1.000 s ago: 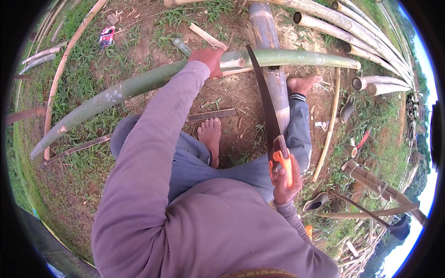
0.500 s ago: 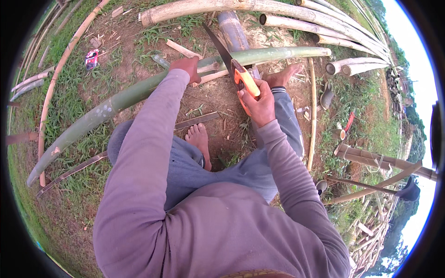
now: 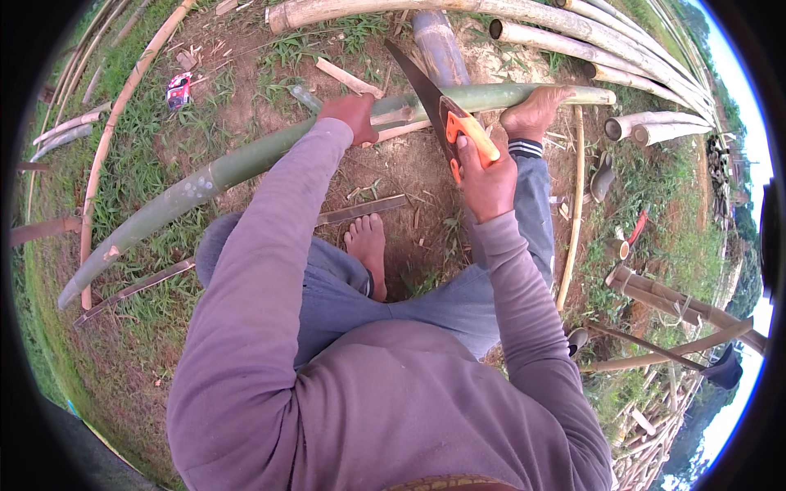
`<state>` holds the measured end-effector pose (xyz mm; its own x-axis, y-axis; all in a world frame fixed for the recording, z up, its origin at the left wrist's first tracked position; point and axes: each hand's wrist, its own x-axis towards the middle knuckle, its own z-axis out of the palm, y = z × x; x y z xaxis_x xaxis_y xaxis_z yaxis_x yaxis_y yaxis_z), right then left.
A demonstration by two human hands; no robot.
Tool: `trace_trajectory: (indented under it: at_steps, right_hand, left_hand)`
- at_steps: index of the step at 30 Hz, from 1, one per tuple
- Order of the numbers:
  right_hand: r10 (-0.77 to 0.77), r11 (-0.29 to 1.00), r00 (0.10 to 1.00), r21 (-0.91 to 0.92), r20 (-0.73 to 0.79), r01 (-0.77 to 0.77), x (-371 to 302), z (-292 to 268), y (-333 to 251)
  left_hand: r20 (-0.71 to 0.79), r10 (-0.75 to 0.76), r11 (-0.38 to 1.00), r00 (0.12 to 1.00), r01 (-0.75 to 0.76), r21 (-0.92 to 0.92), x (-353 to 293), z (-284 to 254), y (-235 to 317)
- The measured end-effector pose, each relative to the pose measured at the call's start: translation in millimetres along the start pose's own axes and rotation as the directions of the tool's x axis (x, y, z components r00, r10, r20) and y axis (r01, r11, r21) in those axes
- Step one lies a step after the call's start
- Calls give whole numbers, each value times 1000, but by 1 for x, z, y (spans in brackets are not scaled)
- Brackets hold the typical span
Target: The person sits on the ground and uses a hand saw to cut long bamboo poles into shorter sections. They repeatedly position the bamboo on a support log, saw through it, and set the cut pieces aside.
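A long green bamboo pole [image 3: 237, 170] runs from the lower left to the upper right, lying across a thick grey bamboo piece [image 3: 440, 45]. My left hand [image 3: 350, 117] is closed round the pole, near a split section. In my right hand [image 3: 490, 180] is the orange handle of a handsaw [image 3: 420, 82]. Its dark blade slants up and away across the pole, right of my left hand; whether the teeth touch the bamboo I cannot tell. My bare right foot [image 3: 532, 114] rests on the pole toward its right end.
Dry bamboo poles [image 3: 565, 51] are stacked at the far right. A thin pole [image 3: 573, 204] lies beside my right leg, with a shoe [image 3: 603, 178] beyond it. My left foot [image 3: 366, 250] stands on bare soil below a flat strip [image 3: 360, 209]. A bamboo frame [image 3: 655, 295] stands at right.
My right foot has come up from the ground onto the green pole. The saw still crosses the pole in my right hand, and my left hand keeps its hold. The whole view has shifted slightly.
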<state>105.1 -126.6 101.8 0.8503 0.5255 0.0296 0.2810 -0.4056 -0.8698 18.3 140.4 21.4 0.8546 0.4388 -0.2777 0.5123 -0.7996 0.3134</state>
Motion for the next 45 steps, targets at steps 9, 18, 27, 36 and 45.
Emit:
trace_trajectory:
  at_steps: [9,18,27,36,45]
  right_hand:
    - [126,960,992,252,1,-122,-136,-87,5]
    - [140,937,989,314,53,-150,-27,-4,2]
    - [183,897,983,409,3,-168,-93,-40,22]
    - [176,914,984,365,35,-177,-92,-32,24]
    - [134,902,991,416,-23,-113,-51,-3,30]
  left_hand:
    - [18,3,1000,1000,-3,-9,0,1,-7]
    - [38,-11,1000,999,12,-22,-2,-5,-4]
    - [37,-27,999,999,28,-17,-2,-1,0]
    - [23,-44,999,999,44,-4,-1,-10,-7]
    - [13,-30,999,999,30,19,0,4,5]
